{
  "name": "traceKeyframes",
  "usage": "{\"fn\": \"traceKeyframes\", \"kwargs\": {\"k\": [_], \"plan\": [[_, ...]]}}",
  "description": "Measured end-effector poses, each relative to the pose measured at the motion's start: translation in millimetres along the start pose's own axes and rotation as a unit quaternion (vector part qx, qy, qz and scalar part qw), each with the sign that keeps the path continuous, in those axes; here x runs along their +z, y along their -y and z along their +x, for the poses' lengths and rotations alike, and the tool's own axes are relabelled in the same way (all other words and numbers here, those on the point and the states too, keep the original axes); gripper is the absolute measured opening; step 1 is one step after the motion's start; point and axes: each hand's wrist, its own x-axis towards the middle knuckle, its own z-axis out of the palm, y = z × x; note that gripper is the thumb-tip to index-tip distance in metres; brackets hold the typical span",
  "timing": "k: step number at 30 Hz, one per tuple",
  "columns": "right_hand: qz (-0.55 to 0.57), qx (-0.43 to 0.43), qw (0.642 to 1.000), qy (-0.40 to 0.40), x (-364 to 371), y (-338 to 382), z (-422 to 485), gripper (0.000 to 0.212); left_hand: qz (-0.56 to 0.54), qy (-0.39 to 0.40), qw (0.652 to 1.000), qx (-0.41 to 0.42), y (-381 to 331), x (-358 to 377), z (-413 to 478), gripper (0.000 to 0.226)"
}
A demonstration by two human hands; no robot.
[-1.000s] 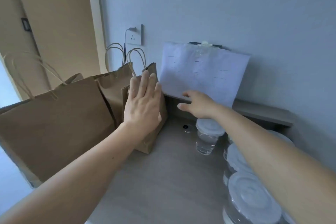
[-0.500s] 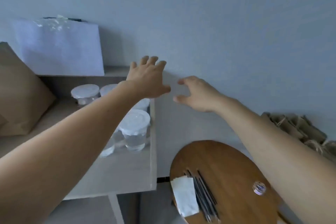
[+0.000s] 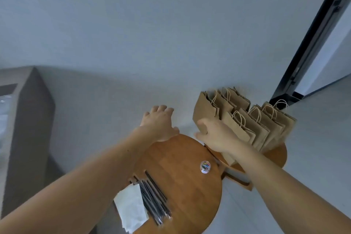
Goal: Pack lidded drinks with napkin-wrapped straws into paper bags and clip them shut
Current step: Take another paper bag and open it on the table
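Several flat brown paper bags (image 3: 247, 118) with twine handles stand in a row on a lower wooden stool (image 3: 276, 155) against the wall. My right hand (image 3: 214, 135) is at the nearest bag, thumb spread, its fingers against the bag's front. My left hand (image 3: 159, 123) hovers with fingers straight over the far edge of the round wooden table (image 3: 180, 186), holding nothing. On that table lie a bundle of dark straws (image 3: 153, 197), a stack of white napkins (image 3: 131, 207) and a small clear jar of coloured clips (image 3: 205, 166). No lidded drinks are in view.
The end of a grey desk (image 3: 24, 119) stands at the left. A plain wall rises behind both tables. A black door frame (image 3: 313, 40) runs up at the right, with pale floor beside it.
The view has swung right, from the desk with filled bags and lidded cups to the round table. Both hands have moved right; my right hand has reached the row of flat bags.
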Motion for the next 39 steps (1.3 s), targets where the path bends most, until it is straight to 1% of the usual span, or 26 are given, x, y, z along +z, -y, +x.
{"fn": "traceKeyframes", "kwargs": {"k": [3,5,8,12,16,20,22,23,26,28,29,30,33,36,38,39], "plan": [[-0.005,0.052,0.999,0.002,6,-47,13,0.050,-0.034,0.025,0.999,0.009,-14,32,39,0.075],[-0.010,0.084,0.996,0.000,8,-79,22,0.045,-0.054,0.028,0.998,0.020,-27,48,63,0.072],[-0.014,0.137,0.990,-0.011,9,-128,36,0.046,-0.082,0.034,0.995,0.035,-51,66,92,0.071],[-0.033,0.173,0.984,0.007,11,-187,59,0.047,-0.098,0.061,0.992,0.041,-83,89,121,0.071],[-0.064,0.198,0.978,0.010,13,-247,92,0.040,-0.098,0.088,0.991,0.029,-116,112,149,0.073],[-0.073,0.245,0.966,0.033,16,-306,123,0.050,-0.095,0.120,0.988,-0.018,-146,132,169,0.073],[-0.075,0.240,0.967,0.044,19,-333,137,0.055,-0.095,0.133,0.986,-0.041,-157,141,177,0.073],[-0.078,0.234,0.968,0.056,20,-344,143,0.053,-0.097,0.137,0.985,-0.051,-162,146,179,0.073],[-0.098,0.199,0.969,0.105,27,-369,159,0.043,-0.100,0.159,0.980,-0.070,-170,159,178,0.073],[-0.098,0.173,0.974,0.108,33,-381,167,0.028,-0.100,0.172,0.977,-0.079,-171,167,174,0.072],[-0.101,0.162,0.976,0.102,35,-384,171,0.024,-0.101,0.175,0.975,-0.088,-170,169,172,0.071],[-0.110,0.151,0.978,0.093,37,-385,174,0.025,-0.104,0.176,0.974,-0.098,-167,170,171,0.070],[-0.135,0.120,0.982,0.064,32,-375,182,0.031,-0.109,0.172,0.972,-0.119,-156,172,165,0.069],[-0.139,0.053,0.988,0.034,13,-344,190,0.036,-0.116,0.160,0.971,-0.135,-142,172,158,0.069],[-0.135,-0.001,0.991,0.023,3,-316,190,0.034,-0.123,0.156,0.969,-0.145,-131,173,153,0.070],[-0.131,-0.024,0.991,0.018,-1,-301,188,0.029,-0.126,0.154,0.969,-0.148,-126,173,150,0.070]]}}
